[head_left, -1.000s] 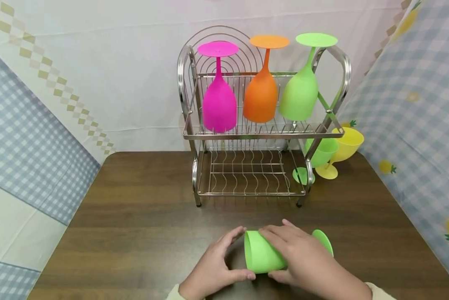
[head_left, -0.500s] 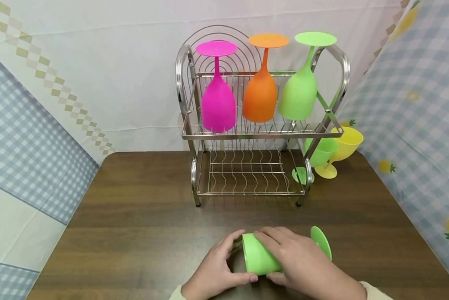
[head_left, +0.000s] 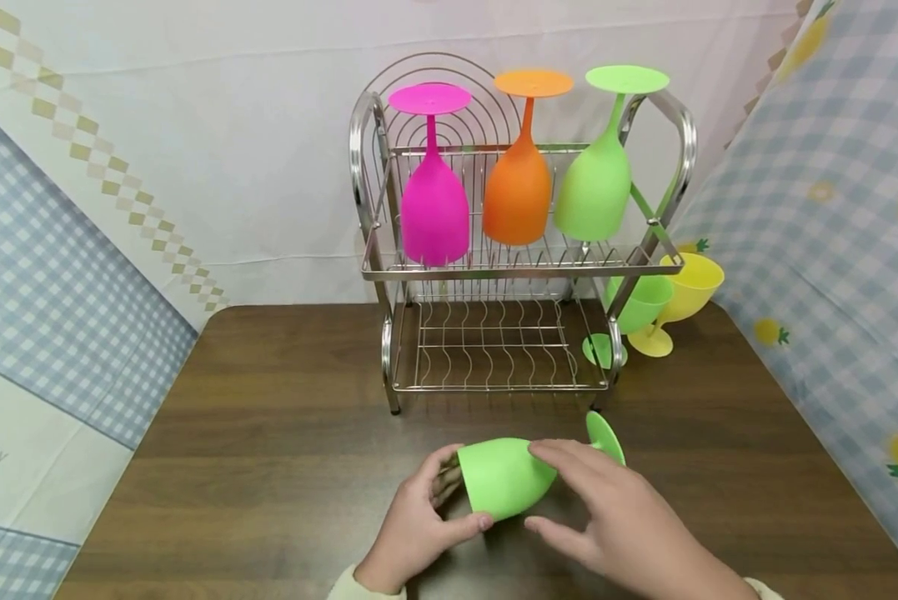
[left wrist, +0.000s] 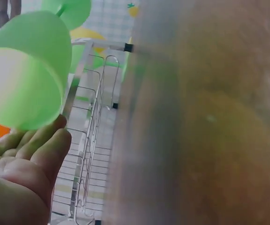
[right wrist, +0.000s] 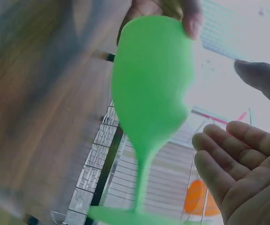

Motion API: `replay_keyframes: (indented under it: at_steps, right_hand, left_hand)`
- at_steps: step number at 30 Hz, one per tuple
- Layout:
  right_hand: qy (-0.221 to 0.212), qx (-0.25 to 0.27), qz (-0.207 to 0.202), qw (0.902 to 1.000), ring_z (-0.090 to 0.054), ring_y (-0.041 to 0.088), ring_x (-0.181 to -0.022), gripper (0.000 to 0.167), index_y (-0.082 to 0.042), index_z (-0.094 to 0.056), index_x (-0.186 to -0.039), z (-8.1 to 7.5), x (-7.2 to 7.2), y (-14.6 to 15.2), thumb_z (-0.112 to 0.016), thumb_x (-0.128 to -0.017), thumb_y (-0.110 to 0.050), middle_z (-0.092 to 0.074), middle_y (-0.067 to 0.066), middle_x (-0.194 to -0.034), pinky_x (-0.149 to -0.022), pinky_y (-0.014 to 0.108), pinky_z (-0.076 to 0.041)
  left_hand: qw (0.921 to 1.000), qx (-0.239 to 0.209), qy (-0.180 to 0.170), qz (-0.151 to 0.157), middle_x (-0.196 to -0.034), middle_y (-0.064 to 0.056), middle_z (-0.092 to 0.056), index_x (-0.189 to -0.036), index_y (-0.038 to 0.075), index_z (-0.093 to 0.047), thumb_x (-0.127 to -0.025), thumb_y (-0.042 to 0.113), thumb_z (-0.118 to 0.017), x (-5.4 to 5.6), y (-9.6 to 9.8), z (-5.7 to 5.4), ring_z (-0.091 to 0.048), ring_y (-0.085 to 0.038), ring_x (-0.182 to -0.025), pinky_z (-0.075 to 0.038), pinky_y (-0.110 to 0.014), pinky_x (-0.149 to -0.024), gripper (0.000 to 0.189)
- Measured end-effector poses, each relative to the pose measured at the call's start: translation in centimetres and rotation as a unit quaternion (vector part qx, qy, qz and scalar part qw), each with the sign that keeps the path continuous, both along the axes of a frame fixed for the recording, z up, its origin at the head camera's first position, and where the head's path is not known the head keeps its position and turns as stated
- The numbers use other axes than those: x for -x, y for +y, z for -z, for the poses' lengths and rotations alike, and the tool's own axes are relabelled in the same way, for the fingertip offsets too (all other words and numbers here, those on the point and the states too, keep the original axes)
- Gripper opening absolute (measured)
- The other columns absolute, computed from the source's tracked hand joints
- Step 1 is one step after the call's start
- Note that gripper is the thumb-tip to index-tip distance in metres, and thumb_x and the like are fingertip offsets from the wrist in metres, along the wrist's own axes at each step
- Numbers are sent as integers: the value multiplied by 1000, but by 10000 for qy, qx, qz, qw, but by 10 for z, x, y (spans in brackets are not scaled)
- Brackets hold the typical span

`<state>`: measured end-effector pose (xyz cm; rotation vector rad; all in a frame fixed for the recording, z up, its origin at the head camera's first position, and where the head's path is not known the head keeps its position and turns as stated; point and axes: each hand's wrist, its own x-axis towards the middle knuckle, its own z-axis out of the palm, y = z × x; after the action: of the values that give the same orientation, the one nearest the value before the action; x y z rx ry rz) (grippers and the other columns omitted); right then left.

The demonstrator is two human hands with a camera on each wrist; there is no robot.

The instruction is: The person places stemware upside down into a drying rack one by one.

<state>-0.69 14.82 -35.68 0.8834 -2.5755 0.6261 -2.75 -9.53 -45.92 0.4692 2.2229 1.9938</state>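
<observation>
A light green plastic goblet [head_left: 504,477] lies tilted on its side in the air above the table, its mouth toward the left and its foot up and to the right. My left hand [head_left: 414,521] grips it at the rim, thumb on the near side and fingers on the far side. Beside the bowl is my right hand [head_left: 621,512], thumb spread from the fingers. In the right wrist view the fingers of that hand stand apart from the goblet [right wrist: 153,70]. The left wrist view looks into the mouth of the goblet [left wrist: 19,91].
Behind the hands stands a two-tier metal dish rack [head_left: 486,272]. Upside down on its top tier are a pink goblet [head_left: 435,212], an orange goblet [head_left: 516,200] and another green goblet [head_left: 594,196]. Right of the rack, a green goblet [head_left: 646,302] and a yellow goblet [head_left: 692,287] stand upright.
The goblet has moved up and left, its foot swinging toward the rack. My right hand has loosened from the bowl, while my left hand has taken the rim.
</observation>
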Motion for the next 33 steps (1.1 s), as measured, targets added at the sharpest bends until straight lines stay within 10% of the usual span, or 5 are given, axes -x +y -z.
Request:
replay_keyframes:
  at_steps: [9, 15, 23, 27, 33]
  right_hand:
    - [-1100, 2442, 356, 9628, -70, 10, -100, 44, -16, -70, -115, 21, -12, 2, -88, -76, -6, -72, -5, -109, -89, 14, -54]
    - [-2420, 4060, 487, 8799, -68, 12, -108, 48, 1, -62, -126, 38, -16, -8, -79, -81, 6, -70, 5, -119, -93, 26, -56]
    - [-2921, 5594, 89, 7756, -64, 18, -118, 65, 20, -38, -140, 46, -18, -31, -66, -81, 20, -65, 8, -129, -96, 31, -55]
    - [-2866, 5856, 84, 7582, -64, 20, -117, 64, 15, -40, -140, 47, -19, -38, -64, -81, 20, -64, 15, -130, -95, 33, -56]
    - [-2690, 5880, 113, 7627, -66, 21, -114, 58, 10, -49, -135, 47, -16, -40, -63, -81, 22, -65, 19, -124, -93, 33, -57]
  left_hand:
    - [9852, -1601, -618, -24, -139, -25, -54, -144, -5, -41, -81, 1, -79, -1, -1, -11, -61, -27, -124, -51, -35, -102, 74]
    - [9650, -2514, -644, 387, -133, -25, -56, -144, -13, -35, -83, 2, -77, -7, 2, -12, -64, -29, -115, -55, -42, -97, 76]
    - [9390, -3241, -509, 1031, -134, -20, -56, -144, -9, -36, -88, 11, -77, -15, 14, -12, -63, -25, -117, -54, -41, -99, 73]
    - [9361, -3302, -511, 1099, -134, -20, -55, -144, -10, -35, -88, 10, -77, -16, 17, -11, -63, -24, -116, -55, -39, -98, 73]
    - [9367, -3291, -274, 1163, -136, -20, -53, -145, -11, -34, -89, 11, -76, -13, 19, -7, -61, -25, -119, -53, -40, -100, 73]
